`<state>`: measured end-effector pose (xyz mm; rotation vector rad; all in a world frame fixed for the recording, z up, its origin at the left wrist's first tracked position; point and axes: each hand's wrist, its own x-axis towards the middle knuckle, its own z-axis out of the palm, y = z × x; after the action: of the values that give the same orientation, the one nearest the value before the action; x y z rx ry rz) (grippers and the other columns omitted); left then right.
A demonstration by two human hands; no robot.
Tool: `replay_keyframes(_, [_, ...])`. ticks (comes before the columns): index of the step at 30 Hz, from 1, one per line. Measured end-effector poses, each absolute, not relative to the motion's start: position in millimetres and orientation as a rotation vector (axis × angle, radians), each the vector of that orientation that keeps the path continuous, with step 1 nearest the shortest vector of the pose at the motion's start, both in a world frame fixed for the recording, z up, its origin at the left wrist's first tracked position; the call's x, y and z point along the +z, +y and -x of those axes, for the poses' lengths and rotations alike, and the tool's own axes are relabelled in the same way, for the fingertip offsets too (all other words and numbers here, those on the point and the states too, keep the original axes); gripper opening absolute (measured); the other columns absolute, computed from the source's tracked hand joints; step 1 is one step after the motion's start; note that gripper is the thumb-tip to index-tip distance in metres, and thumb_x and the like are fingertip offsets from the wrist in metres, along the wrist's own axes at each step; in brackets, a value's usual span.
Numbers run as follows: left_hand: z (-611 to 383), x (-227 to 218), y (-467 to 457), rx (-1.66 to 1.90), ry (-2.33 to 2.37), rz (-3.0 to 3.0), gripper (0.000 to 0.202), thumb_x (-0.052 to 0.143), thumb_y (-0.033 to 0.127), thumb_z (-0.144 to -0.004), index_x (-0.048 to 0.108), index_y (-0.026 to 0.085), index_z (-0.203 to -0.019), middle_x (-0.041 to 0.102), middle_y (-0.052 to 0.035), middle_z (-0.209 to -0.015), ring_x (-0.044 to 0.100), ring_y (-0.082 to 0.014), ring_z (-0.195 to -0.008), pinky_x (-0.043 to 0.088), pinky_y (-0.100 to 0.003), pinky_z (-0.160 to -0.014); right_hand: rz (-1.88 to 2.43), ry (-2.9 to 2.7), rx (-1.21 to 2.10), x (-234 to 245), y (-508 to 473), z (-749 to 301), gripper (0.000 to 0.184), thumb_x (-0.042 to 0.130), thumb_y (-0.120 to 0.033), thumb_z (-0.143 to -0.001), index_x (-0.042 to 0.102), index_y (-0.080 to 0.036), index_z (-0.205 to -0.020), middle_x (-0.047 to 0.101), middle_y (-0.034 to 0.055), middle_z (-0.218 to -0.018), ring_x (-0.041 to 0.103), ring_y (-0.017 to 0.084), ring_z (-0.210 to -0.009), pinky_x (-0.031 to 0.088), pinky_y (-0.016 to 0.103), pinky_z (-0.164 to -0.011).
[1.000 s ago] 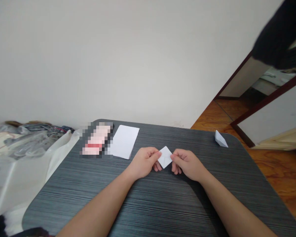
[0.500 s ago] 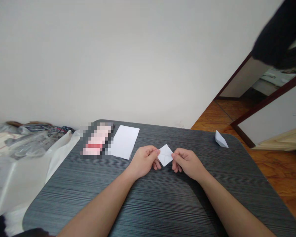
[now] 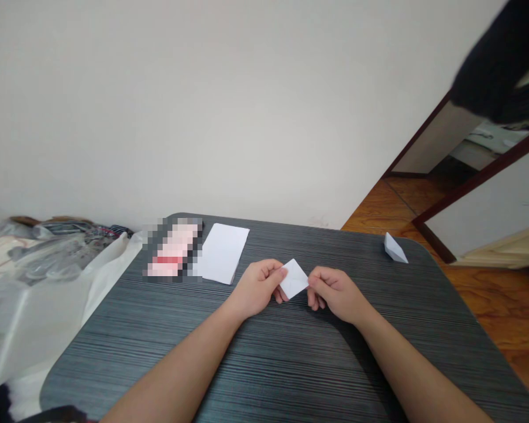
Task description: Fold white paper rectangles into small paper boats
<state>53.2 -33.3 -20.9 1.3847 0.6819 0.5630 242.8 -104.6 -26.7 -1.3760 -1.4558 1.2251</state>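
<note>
The small, white, folded-paper diamond (image 3: 295, 278) has shifted slightly toward the left hand (image 3: 256, 288), whose thumb overlaps and grips its near corner. One diagonal spans between the hands; the right hand (image 3: 337, 294) pinches the opposite tip.

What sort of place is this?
Probably a room in somebody's home: there's a dark table by a plain pale wall, a shiny wood-look floor, and a heap of clear plastic bags.

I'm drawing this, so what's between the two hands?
The head view shows a folded white paper between the left hand and right hand.
</note>
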Motion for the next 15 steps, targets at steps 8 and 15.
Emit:
replay_keyframes(8, [-52.4, -20.3, -35.3, 0.464, 0.638, -1.421, 0.029, 0.046, 0.039, -0.087, 0.054, 0.012, -0.078, 0.058, -0.0016, -0.059, 0.054, -0.0105, -0.050, 0.044, -0.022, -0.049, 1.220, -1.631, 0.865, -28.6, -102.9, -242.2, 0.031, 0.047, -0.019, -0.088, 0.053, -0.025, -0.118, 0.057, 0.0083, -0.114, 0.059, 0.017, -0.089, 0.048, 0.032, -0.073])
replay_keyframes(15, [-51.6, -17.2, -37.0, 0.424, 0.606, -1.544, 0.028, 0.049, 0.037, -0.085, 0.061, 0.012, -0.084, 0.057, -0.0007, -0.064, 0.052, -0.0091, -0.055, 0.041, -0.020, -0.052, 1.148, -1.659, 0.843, -25.3, -100.4, -241.8, 0.013, 0.055, -0.015, -0.083, 0.061, -0.022, -0.092, 0.053, 0.0080, -0.117, 0.052, 0.022, -0.106, 0.047, 0.035, -0.081])
